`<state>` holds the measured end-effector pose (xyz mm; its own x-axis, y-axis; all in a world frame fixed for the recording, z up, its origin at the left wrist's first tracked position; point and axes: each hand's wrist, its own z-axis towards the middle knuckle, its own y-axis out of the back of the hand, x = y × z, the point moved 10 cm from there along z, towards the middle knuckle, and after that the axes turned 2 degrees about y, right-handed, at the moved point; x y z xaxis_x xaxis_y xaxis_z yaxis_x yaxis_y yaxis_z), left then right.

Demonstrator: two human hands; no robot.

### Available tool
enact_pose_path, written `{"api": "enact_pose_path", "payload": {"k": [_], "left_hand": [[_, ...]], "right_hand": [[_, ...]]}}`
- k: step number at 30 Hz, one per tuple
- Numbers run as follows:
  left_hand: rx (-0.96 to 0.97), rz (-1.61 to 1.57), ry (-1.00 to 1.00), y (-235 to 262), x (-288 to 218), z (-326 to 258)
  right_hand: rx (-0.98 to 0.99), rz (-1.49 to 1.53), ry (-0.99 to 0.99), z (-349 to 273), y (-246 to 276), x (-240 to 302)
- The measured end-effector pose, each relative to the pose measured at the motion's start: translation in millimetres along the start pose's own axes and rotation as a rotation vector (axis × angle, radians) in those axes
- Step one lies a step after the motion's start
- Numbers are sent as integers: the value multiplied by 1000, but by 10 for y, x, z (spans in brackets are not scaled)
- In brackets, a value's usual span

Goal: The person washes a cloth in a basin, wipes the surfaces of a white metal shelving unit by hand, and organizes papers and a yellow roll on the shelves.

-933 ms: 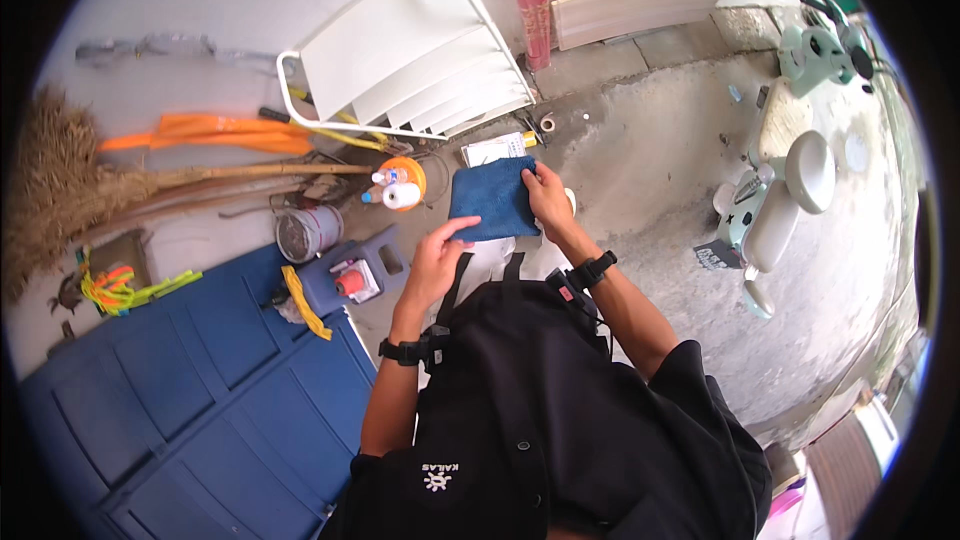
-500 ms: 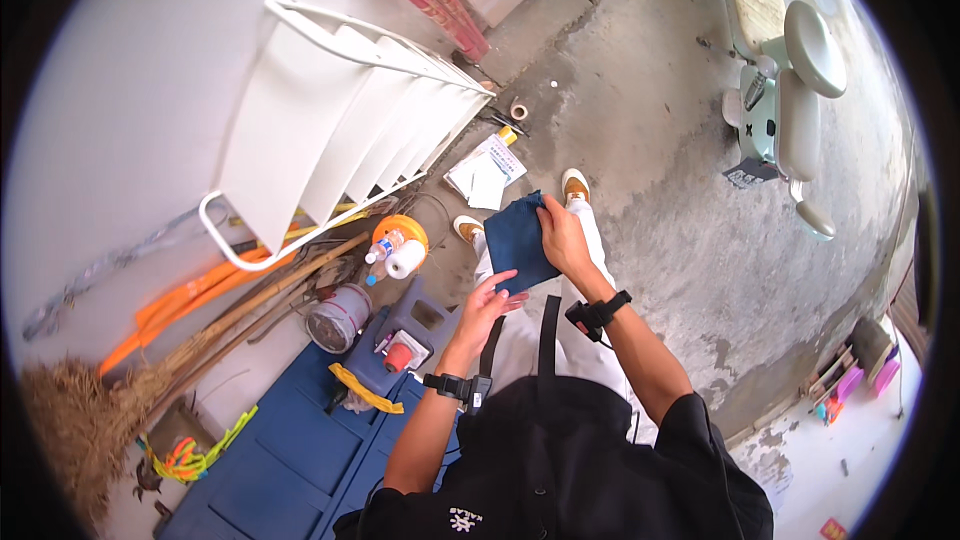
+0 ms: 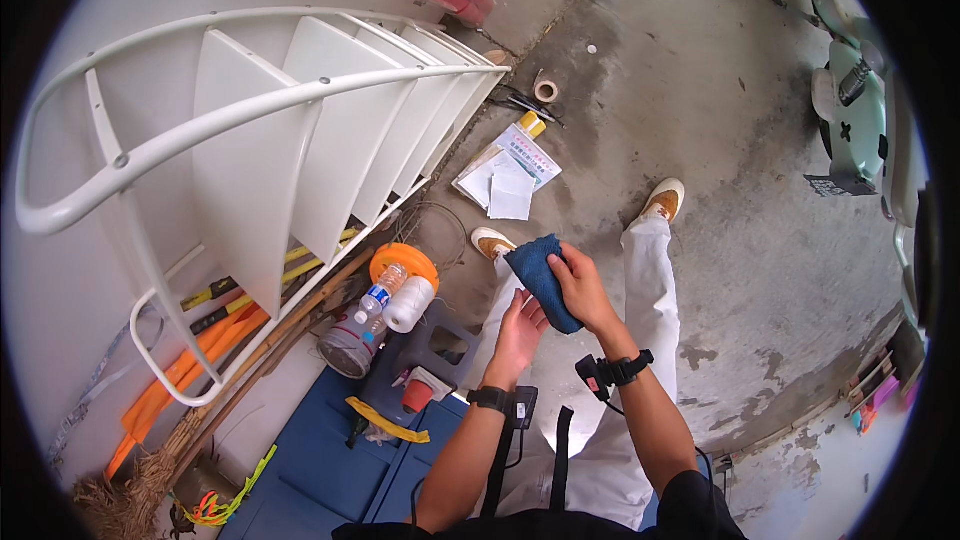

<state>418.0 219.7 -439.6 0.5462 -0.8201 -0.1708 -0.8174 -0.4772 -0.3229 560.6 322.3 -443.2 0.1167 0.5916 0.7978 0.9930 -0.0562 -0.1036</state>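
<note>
So the big change over the last second: the blue cloth (image 3: 543,280) went from being spread flat between both hands, like a square held out in front of the chest, to a bunched-up wad. Right now the right hand (image 3: 585,290) has its grip clamped on the cloth, fingers curled over the top with the fabric hanging down below the palm. The left hand (image 3: 520,325) has let go; it sits just under the cloth with the palm up and the fingers apart, maybe brushing the bottom edge, hard to tell for sure. The view has swung too: the person is looking more toward the white rack (image 3: 300,130) leaning on the wall, and the cloth now hangs over the legs and the concrete floor (image 3: 720,190), between the two shoes. Looks like the folding or scrunching is basically done and the cloth is ready for one-handed use. Off to the left there's a water bottle (image 3: 375,300), a spool of white string (image 3: 410,302), a blue case (image 3: 320,470), and some papers (image 3: 505,180) further out on the floor, none of it touched.
</note>
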Motion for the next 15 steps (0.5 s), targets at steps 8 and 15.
{"api": "enact_pose_path", "payload": {"k": [8,15], "left_hand": [[-280,-186,0,564,210,1172],[-570,-54,-183,743,411,2256]], "right_hand": [[52,-324,-65,1116,189,-895],[205,-515,-54,1963,283,-1478]]}}
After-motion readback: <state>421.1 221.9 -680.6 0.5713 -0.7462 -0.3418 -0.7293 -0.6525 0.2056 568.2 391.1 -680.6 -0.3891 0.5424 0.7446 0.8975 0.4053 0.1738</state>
